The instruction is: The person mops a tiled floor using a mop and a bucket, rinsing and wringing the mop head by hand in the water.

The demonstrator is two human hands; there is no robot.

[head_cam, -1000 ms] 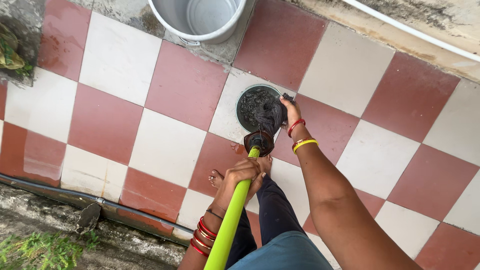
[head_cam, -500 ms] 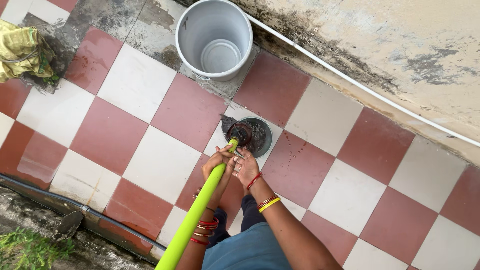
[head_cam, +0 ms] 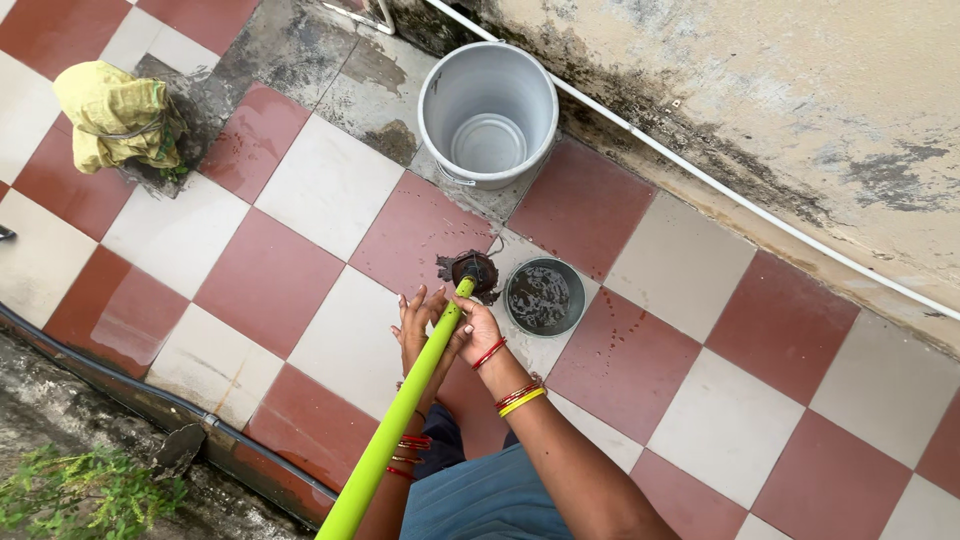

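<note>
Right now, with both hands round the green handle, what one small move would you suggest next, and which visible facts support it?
Probably press the mop head down on the red tile and twist. Both palms, left hand and right hand, sandwich the green handle with fingers spread, a rolling hold. The dark head sits on the floor beside the small bowl of dark water, not in it.

A grey bucket (head_cam: 488,112) stands by the wall; yellow sack (head_cam: 115,115) lies apart.
</note>
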